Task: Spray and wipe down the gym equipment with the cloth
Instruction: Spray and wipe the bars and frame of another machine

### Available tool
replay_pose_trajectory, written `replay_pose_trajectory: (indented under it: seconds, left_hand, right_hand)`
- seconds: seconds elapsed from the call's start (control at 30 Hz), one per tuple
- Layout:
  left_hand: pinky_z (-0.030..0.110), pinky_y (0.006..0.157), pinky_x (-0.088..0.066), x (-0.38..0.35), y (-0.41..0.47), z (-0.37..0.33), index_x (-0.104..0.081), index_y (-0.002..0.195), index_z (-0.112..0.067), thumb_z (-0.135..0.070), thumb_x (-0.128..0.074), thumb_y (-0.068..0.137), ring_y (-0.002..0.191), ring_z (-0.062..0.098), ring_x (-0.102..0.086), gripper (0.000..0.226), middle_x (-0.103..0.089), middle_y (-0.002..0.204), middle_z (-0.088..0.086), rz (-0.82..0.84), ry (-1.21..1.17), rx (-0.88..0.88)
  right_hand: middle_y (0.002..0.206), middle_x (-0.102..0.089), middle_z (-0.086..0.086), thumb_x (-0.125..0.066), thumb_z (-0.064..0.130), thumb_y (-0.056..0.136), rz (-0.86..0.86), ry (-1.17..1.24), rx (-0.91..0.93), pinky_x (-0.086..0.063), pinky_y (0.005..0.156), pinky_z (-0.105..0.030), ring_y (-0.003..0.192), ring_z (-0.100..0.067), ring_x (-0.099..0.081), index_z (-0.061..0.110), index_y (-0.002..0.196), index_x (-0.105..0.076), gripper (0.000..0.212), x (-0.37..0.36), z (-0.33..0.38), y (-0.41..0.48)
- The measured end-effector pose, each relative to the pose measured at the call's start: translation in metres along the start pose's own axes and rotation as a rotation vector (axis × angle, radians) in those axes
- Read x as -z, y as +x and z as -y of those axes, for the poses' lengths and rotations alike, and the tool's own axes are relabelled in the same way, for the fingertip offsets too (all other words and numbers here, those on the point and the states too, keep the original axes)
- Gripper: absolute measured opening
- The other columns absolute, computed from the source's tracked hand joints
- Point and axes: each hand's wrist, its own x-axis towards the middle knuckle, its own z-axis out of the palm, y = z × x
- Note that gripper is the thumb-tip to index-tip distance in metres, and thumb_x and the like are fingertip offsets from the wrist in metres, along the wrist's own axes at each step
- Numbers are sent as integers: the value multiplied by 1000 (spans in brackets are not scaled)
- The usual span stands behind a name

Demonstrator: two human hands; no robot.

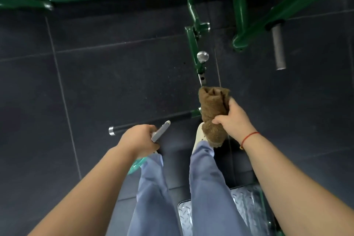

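Left hand (pixel 140 138): fingers curled round spray bottle (pixel 161 130), nozzle over black handle (pixel 153 121). Right hand (pixel 233 119) clamped on bunched brown cloth (pixel 212 105), near green frame (pixel 193 44). Risks: spray misses handle, wets floor (pixel 95 82), slip hazard; wadded cloth likely skips narrow tubing.

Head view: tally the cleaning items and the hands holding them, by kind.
Cloth: 1, brown, gripped by the right hand
Spray bottle: 1, gripped by the left hand
Hands: 2
Total: 4
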Motion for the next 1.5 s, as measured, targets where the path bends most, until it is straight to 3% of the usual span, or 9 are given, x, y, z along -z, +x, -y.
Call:
replay_pose_trajectory:
  seconds: [0.3, 0.53, 0.7, 0.9, 0.97, 1.03, 1.17, 1.27, 1.5]
  left_hand:
    - [26, 54, -37, -11, 22, 6, -62, 82, -26, -24, -59, 80, 72, 21, -58, 4, -58, 72, -6, 4, 171, -6]
    - [28, 56, -39, -12, 21, 28, -59, 83, -26, -22, -61, 80, 71, 18, -59, 6, -60, 77, -7, 8, 52, 17]
    - [27, 56, -38, -18, 11, 60, -60, 84, -27, -28, -65, 82, 72, 17, -58, 6, -62, 78, -8, -15, -3, 66]
    - [32, 60, -48, -30, 2, 111, -57, 85, -25, -28, -69, 85, 76, 19, -60, 12, -61, 85, -7, -126, -131, 98]
    - [34, 63, -48, -32, -2, 126, -55, 84, -26, -28, -71, 85, 79, 21, -60, 16, -58, 91, -7, -157, -188, 103]
    - [32, 63, -43, -35, -4, 136, -58, 93, -25, -27, -71, 85, 84, 23, -60, 15, -53, 101, -9, -193, -218, 101]
    - [30, 64, -39, -38, -4, 155, -65, 113, -20, -25, -71, 86, 87, 25, -60, 28, -51, 119, -6, -288, -277, 131]
    - [31, 65, -38, -38, -2, 165, -66, 107, -19, -21, -69, 85, 84, 24, -58, 22, -55, 113, -3, -341, -366, 157]
    - [32, 66, -39, -33, 5, 182, -65, 107, -19, -22, -65, 87, 82, 21, -55, 20, -51, 99, -6, -350, -446, 155]
  right_hand:
    - [141, -54, -2, -71, 19, 85, 31, -254, 43, -48, 99, -42, 123, -30, -55, 29, 150, -36, 74, -16, 2, 14]
    - [122, -54, -4, -66, 35, 83, -99, -456, 82, -53, 92, -52, 110, -35, -58, 28, 131, -44, 53, -41, 3, 13]
    - [122, -47, -5, -68, 42, 85, -127, -572, 174, -51, 88, -42, 109, -33, -54, 21, 121, -51, 45, -74, 6, 15]
    - [153, -42, -1, -59, 55, 89, -166, -931, 252, -27, 112, -51, 145, -31, -27, 23, 132, -49, 55, -130, 14, 31]
    - [140, -55, -4, -55, 57, 91, -136, -929, 220, -20, 116, -57, 141, -30, -38, 22, 127, -50, 51, -140, 22, 47]
    - [128, -61, -10, -50, 58, 94, -82, -892, 161, -32, 108, -55, 122, -35, -55, 18, 123, -49, 50, -143, 37, 59]
    - [125, -61, -10, -50, 51, 95, -115, -1018, 173, -39, 95, -48, 117, -36, -56, 18, 124, -50, 44, -162, 49, 57]
    - [125, -62, -7, -50, 48, 95, -162, -1041, 178, -37, 97, -49, 119, -34, -54, 18, 124, -52, 42, -178, 52, 55]
    - [123, -64, -8, -46, 46, 96, -46, -1157, 298, -37, 96, -46, 115, -33, -58, 17, 126, -52, 42, -232, 81, 62]
